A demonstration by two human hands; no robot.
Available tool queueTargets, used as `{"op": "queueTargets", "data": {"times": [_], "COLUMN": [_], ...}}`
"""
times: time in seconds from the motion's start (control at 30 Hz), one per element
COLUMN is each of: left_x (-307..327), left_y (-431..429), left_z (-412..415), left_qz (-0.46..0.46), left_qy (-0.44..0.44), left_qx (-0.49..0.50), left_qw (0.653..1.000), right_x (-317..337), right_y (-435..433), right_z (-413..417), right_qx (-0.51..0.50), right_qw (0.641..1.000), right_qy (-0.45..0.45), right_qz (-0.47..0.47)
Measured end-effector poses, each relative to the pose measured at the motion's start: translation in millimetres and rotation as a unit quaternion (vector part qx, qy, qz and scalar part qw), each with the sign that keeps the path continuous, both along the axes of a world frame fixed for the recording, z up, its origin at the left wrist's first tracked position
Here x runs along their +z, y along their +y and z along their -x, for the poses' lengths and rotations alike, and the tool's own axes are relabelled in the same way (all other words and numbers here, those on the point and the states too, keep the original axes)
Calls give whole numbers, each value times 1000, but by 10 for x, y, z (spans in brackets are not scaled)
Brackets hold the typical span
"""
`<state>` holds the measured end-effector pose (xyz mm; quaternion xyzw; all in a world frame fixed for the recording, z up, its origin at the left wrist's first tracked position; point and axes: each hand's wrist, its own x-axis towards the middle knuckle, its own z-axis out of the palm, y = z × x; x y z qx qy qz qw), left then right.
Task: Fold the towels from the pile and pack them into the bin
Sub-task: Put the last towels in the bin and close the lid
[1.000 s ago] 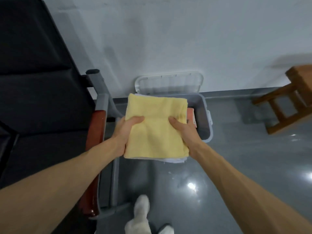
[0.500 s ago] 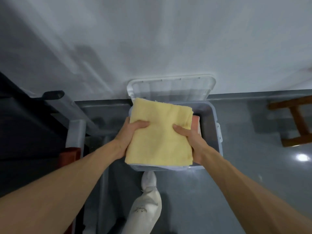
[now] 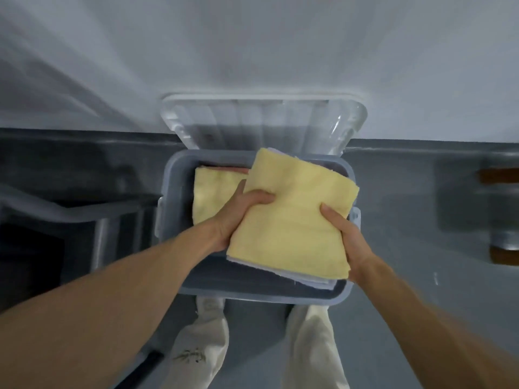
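Note:
A folded yellow towel [image 3: 297, 217], with white towel edges showing beneath it, hangs over the right half of the grey bin [image 3: 179, 209]. My left hand [image 3: 238, 214] grips its left edge, thumb on top. On the opposite edge my right hand [image 3: 345, 237] holds it the same way. Inside the bin's left half lies another folded yellow towel [image 3: 213, 195], with a strip of pinkish cloth visible behind it. The stack tilts slightly to the right.
The bin's clear lid [image 3: 264, 122] leans against the white wall behind it. A dark chair frame [image 3: 70, 211] stands at the left, a wooden stool leg [image 3: 500, 175] at the right. My legs in pale trousers [image 3: 202, 341] stand at the bin's near rim.
I stepped closer and now look straight down into the bin. Both hands carried the towel stack forward and right, over the bin's right half, uncovering the yellow towel lying inside.

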<state>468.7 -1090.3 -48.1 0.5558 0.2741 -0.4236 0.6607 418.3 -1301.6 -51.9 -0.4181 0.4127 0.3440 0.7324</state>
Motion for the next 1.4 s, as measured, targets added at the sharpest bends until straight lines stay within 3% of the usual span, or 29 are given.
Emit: {"op": "queueTargets", "data": {"times": [0.23,0.47,0.8,0.97,1.13,1.3,1.4], "left_x": [-718,-1321,-2150,-2513,-2669,-2445,-2176], "left_y": [-450,-324,-515,-601,-648,-651,-639], "left_z": [-30,-71,1,-82,-116,-89,-72], "left_qz": [30,11,-142,-166,-197,-190,-190], "left_qy": [108,114,56,13,5,19,21], "left_qx": [22,30,22,9,-11,-20,-37], "left_qw": [993,993,988,986,980,981,981], "right_x": [-721,-1285,-2017,-2349,-2538,-2361,-2125], "right_y": [-502,-396,-230,-159,-69,-96,-126], "right_z": [-189,-247,-414,-531,-582,-546,-463], "right_qx": [43,60,93,115,154,154,223], "right_qw": [999,998,970,949,923,929,899], "right_qy": [2,11,-19,-16,-22,8,19], "right_qz": [7,-8,222,294,353,337,377]}}
